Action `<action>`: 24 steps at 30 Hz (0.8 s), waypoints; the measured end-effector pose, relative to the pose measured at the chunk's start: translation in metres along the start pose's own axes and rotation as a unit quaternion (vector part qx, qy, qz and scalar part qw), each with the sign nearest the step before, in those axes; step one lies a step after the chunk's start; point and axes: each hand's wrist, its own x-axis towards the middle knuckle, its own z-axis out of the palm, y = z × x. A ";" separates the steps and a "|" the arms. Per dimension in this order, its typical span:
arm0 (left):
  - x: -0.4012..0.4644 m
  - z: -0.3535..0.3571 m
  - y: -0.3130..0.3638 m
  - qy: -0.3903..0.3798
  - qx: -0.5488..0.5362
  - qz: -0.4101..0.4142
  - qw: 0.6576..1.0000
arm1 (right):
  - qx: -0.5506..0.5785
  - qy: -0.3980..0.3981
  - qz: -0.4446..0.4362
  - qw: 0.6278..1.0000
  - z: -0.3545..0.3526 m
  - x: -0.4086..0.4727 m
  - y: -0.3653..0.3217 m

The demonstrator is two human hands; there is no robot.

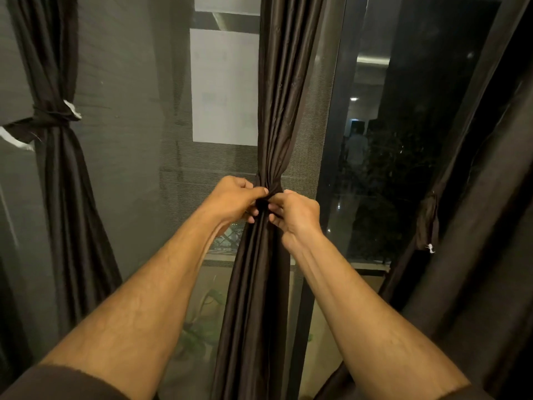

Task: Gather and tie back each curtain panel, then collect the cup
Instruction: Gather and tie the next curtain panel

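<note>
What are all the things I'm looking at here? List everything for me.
Middle curtain panel: one, dark brown, centre, gathered at the hands.
Tie band: one, dark brown, wrapped round the middle panel at its gathered waist.
Left curtain panel: one, dark brown, far left, already tied.
Right curtain panel: one, dark brown, right edge, hanging slantwise; a dark strip dangles from it.
Mesh screen: one, grey, behind the left and middle panels.
Glass pane: one, dark with reflections, right of centre.
Cup: none in view.
Left hand: pinches the band.
Right hand: pinches the band.
</note>
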 end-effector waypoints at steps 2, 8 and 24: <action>0.000 -0.003 0.001 0.011 -0.027 -0.019 0.999 | 0.023 0.008 0.003 1.000 0.002 0.000 0.000; -0.001 -0.007 -0.002 0.021 -0.063 -0.041 0.997 | 0.128 -0.034 0.027 0.991 0.008 -0.002 0.003; 0.004 0.002 -0.016 0.045 -0.199 -0.043 0.978 | -0.006 -0.142 0.015 0.990 -0.006 0.007 -0.005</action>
